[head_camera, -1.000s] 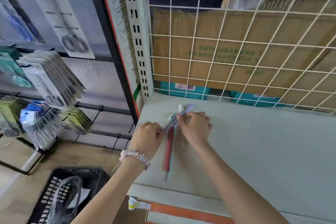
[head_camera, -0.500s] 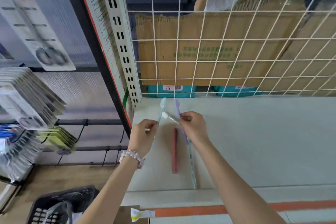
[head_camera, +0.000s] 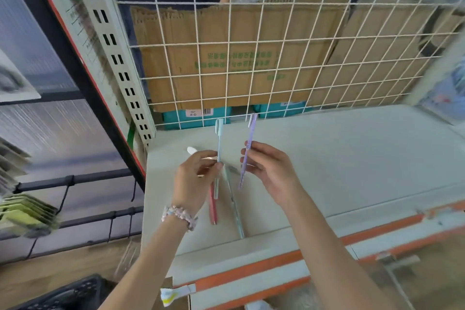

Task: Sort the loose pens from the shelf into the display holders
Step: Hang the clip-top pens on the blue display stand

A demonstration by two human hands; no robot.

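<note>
Over the shelf (head_camera: pixel 327 158), left hand (head_camera: pixel 193 184) pinches a teal pen (head_camera: pixel 219 148), right hand (head_camera: pixel 266 168) pinches a purple pen (head_camera: pixel 247 148); red pen (head_camera: pixel 213 209) and another pen (head_camera: pixel 235 209) lie loose, no holders visible, nothing sorted yet.

Red pen (head_camera: pixel 212 209) top behind left hand (head_camera: pixel 193 184); blurred hanging packets (head_camera: pixel 22 211) at left edge.

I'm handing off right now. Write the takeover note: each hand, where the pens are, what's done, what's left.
Left hand: pinches the light blue pen, roughly upright; a white pen also sticks out of this grip.
Right hand: pinches the purple pen, roughly upright.
On the shelf: red pen and teal pen lie loose between the hands.
Done: pens picked up. No display holders in view.
Left: collect the two loose pens, then put all into holders.
</note>
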